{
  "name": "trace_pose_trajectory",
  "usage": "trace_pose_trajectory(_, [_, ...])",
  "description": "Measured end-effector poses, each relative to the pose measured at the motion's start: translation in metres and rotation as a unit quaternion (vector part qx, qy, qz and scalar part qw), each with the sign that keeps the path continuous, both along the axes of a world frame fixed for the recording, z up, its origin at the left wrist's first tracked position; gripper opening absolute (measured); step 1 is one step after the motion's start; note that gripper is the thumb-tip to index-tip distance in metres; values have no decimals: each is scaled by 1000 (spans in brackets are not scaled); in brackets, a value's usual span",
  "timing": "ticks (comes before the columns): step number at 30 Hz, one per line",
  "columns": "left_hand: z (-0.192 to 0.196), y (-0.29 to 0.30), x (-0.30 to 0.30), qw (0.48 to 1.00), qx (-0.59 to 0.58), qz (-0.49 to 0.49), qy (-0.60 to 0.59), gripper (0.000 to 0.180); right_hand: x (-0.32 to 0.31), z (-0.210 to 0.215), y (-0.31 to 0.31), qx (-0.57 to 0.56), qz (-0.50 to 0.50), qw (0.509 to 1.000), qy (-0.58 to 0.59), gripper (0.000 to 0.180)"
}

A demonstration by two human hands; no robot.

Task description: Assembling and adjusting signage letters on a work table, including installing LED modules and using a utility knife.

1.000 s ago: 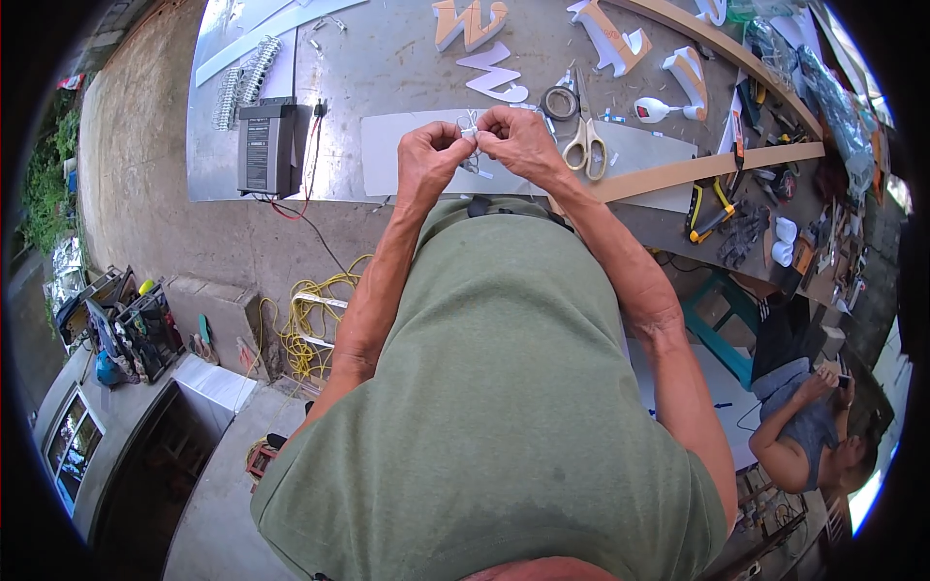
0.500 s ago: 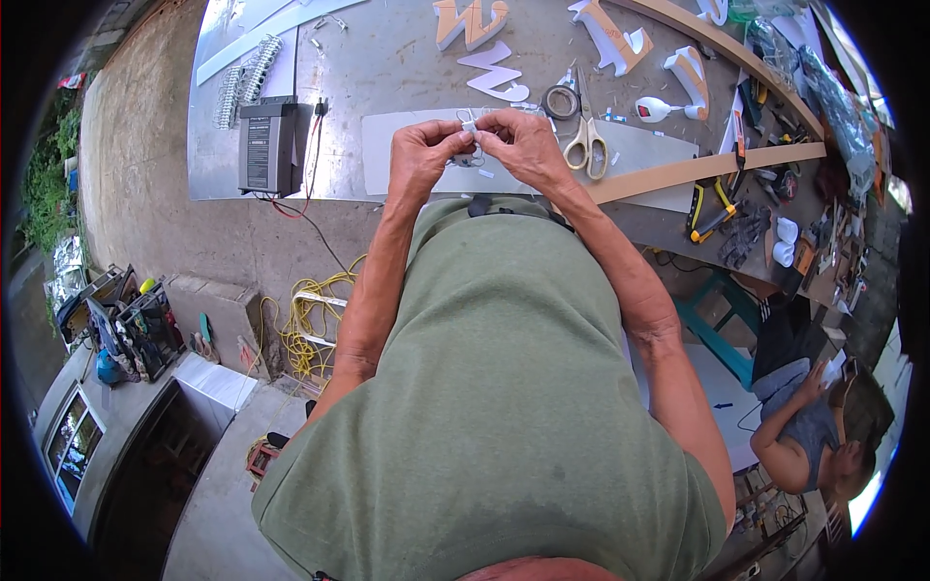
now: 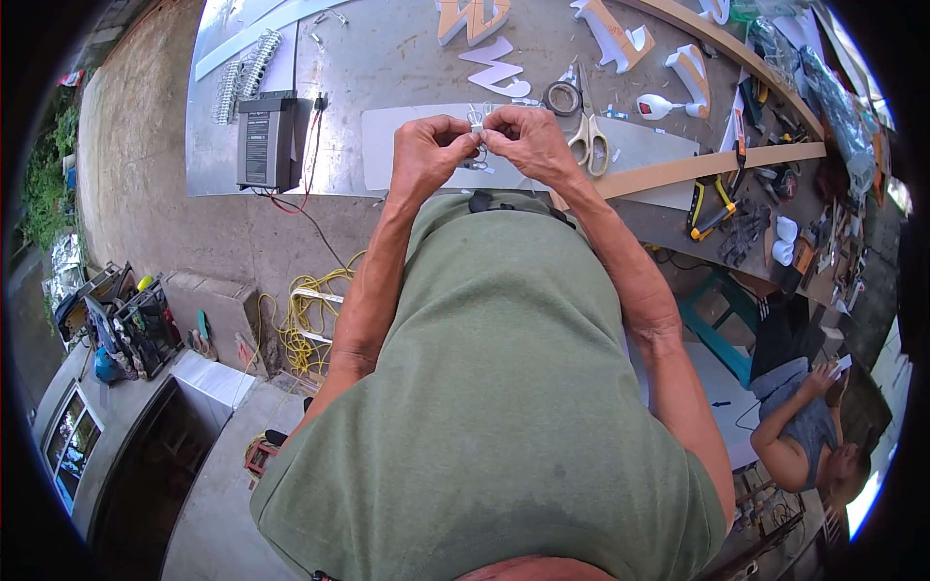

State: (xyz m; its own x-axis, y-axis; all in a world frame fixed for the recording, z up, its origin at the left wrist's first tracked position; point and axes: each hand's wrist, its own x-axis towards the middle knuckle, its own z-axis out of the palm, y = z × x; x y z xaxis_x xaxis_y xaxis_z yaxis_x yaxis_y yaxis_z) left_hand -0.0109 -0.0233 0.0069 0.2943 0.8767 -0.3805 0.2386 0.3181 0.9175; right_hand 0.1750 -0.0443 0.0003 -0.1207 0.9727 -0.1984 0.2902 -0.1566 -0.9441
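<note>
My left hand [image 3: 431, 153] and my right hand [image 3: 531, 145] meet at the table's near edge, thumbs and fingertips pinched together. Between them is a small white module with thin wires [image 3: 476, 122], gripped from both sides; loops of its wire stick out above and below the fingers. Beneath the hands lies a pale flat sheet [image 3: 387, 121]. Just right of my right hand are scissors with cream handles [image 3: 598, 153] and a roll of dark tape [image 3: 562, 98]. A white flat cut-out letter [image 3: 494, 74] lies beyond the fingers.
A dark power supply box [image 3: 264, 145] with red and black leads and bundled wired modules [image 3: 247, 77] sit at left. Rightward are a small white bottle [image 3: 653, 107], a long brown strip [image 3: 668, 174], yellow-black pliers [image 3: 715, 218] and block letters [image 3: 615, 37]. Another person [image 3: 799, 426] sits at lower right.
My fingers have turned the small module slightly, and its wire loops now stand up above the fingertips. The other person's white item has shifted a little.
</note>
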Motion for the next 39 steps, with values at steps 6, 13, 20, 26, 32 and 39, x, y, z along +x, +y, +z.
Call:
trace_pose_trajectory(6, [-12, -1, 7, 1000, 6, 24, 4, 19, -10, -8, -4, 59, -51, 993, -87, 17])
trace_pose_trajectory(13, [-16, 13, -16, 983, -91, -26, -159, 19, 9, -19, 0, -201, 37, 917, 342, 14])
trace_pose_trajectory(20, [-31, 10, -18, 991, -85, -31, -96, 27, 11, -19, 3, -187, 7, 943, 274, 14])
trace_pose_trajectory(26, [-49, -3, -26, 986, -101, -21, -134, 47, 13, -24, 2, -192, 28, 940, 281, 14])
trace_pose_trajectory(32, [-55, -6, -29, 973, -136, 17, -187, 48, 16, -32, 2, -211, -30, 922, 323, 12])
trace_pose_trajectory(39, [-50, -2, -23, 969, -129, 59, -205, 44, 16, -32, 0, -190, -2, 948, 254, 15])
